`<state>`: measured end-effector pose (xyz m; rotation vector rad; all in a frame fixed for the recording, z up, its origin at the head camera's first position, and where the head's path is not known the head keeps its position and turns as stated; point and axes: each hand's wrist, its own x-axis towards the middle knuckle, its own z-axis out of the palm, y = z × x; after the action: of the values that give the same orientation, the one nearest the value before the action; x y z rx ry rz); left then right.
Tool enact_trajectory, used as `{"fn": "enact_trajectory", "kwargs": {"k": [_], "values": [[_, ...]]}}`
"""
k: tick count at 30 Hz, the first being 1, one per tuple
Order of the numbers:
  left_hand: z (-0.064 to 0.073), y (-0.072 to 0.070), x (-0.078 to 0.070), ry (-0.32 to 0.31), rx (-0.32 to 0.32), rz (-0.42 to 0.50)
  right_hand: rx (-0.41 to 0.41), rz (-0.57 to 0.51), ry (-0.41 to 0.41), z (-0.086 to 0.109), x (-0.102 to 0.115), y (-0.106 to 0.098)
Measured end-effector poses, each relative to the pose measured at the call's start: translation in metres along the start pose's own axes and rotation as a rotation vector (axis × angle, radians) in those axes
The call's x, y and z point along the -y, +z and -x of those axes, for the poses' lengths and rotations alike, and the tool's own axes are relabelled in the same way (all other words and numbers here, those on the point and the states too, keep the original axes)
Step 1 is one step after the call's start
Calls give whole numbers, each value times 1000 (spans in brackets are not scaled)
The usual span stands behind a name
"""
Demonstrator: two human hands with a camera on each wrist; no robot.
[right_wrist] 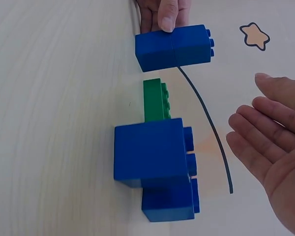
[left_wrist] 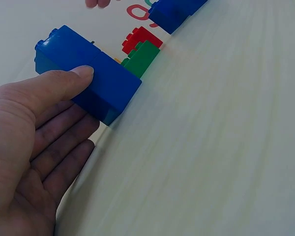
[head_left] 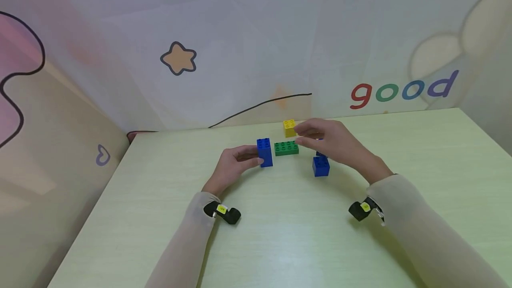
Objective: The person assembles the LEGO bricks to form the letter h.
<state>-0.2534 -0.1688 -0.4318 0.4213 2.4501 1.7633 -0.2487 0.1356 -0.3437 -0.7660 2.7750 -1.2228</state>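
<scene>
Between thumb and fingers, my left hand (head_left: 236, 163) holds an upright stack of two blue toy bricks (head_left: 264, 154); the left wrist view shows the thumb pressed on its side. A low green brick (head_left: 286, 148) lies just right of the stack. My right hand (head_left: 330, 139) hovers above the right-hand bricks, its fingers loosely extended and nothing between them, as the right wrist view shows. Below it stands a blue brick (head_left: 321, 167), with another blue brick (right_wrist: 169, 202) behind it, partly hidden by the hand in the head view.
A yellow brick (head_left: 290, 128) stands behind the green one, near the right fingertips. In the left wrist view a red brick (left_wrist: 141, 40) shows beyond the green brick. A printed cloth wall (head_left: 248, 57) rises at the back edge of the pale table (head_left: 272, 243).
</scene>
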Motion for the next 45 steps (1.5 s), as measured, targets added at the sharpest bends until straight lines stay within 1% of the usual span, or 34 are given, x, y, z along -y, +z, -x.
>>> {"fn": "enact_trajectory", "kwargs": {"k": [3, 12, 21, 29, 40, 45], "values": [[1, 1, 0, -4, -2, 5, 1, 5, 16, 3, -4, -3], [0, 2, 0, 1, -2, 4, -1, -5, 27, 10, -16, -13], [-1, 2, 0, 11, -3, -3, -4, -31, 90, 16, -19, -19], [0, 1, 0, 3, -2, -9, -22, -28, 104, 18, -25, -24], [2, 0, -1, -2, -8, -7, -27, -13, 126, 17, -33, -27], [2, -1, -2, -2, -8, -4, -28, -25, 136, 17, -35, -29]]}}
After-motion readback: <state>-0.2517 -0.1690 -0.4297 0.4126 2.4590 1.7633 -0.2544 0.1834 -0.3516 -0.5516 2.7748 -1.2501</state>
